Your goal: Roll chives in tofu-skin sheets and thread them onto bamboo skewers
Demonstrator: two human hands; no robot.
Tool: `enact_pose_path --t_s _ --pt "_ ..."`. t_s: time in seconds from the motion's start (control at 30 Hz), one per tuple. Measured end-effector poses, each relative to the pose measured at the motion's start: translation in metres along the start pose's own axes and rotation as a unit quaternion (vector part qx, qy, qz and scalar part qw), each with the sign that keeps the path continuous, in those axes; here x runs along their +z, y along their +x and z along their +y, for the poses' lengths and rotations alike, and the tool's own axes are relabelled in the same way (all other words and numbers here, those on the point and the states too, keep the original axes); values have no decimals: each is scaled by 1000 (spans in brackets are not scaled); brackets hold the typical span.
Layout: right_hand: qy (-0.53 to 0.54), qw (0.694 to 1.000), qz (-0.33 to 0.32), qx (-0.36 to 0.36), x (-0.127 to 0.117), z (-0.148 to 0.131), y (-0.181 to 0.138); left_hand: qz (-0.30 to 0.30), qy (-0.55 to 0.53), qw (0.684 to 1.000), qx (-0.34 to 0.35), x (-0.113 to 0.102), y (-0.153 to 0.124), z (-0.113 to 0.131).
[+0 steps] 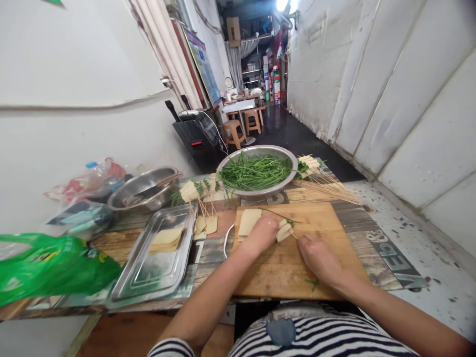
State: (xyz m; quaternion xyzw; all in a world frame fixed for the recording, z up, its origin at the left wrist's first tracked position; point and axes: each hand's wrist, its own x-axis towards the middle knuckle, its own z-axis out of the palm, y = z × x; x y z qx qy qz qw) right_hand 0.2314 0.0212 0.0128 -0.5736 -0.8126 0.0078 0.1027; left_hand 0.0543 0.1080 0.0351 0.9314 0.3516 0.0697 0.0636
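Observation:
On the wooden cutting board (pixel 256 277), my left hand (pixel 266 230) is closed at the left end of a pale tofu-skin roll (pixel 284 232) with green chives inside. My right hand (pixel 316 255) pinches a thin bamboo skewer (pixel 294 235), whose far end meets the roll. Just left of the roll, flat tofu-skin sheets (pixel 248 221) lie partly behind my left hand. A long chive (pixel 275 213) stretches over the board above my hands. The fingertips of my left hand are partly hidden.
Beyond the board stands a metal bowl of chives (pixel 256 171). Loose skewers (pixel 327 191) and finished rolls (pixel 308 163) lie to its right. At left are a metal tray (pixel 148 277) with stacked sheets (pixel 166 240), skewered rolls (pixel 190 191), another bowl (pixel 126 191) and a green plastic bag (pixel 63 265).

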Motion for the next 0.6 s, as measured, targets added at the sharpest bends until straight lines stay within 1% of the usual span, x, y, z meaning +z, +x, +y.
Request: enact_pose_path --t_s 0.07,0.13,0.23,0.33,0.43,0.53,0.6 --pt "-6 1000 -18 8 -1 -2 4 -2 -1 1000 -3 -1 -1 0" --pt "-1 1000 -14 11 0 -3 6 10 -12 1000 -13 0 -3 1" --pt "14 1000 13 8 7 -2 7 34 -22 998 -39 5 -11 3" --pt "25 999 39 4 12 -2 5 77 -19 994 -76 13 -23 5" --pt "44 997 68 -4 11 -2 6 102 -9 990 -100 17 -29 6" --pt "111 985 131 6 2 7 11 120 24 985 -120 12 -18 10" --pt "152 974 168 26 -6 25 15 122 20 984 -130 7 0 15"
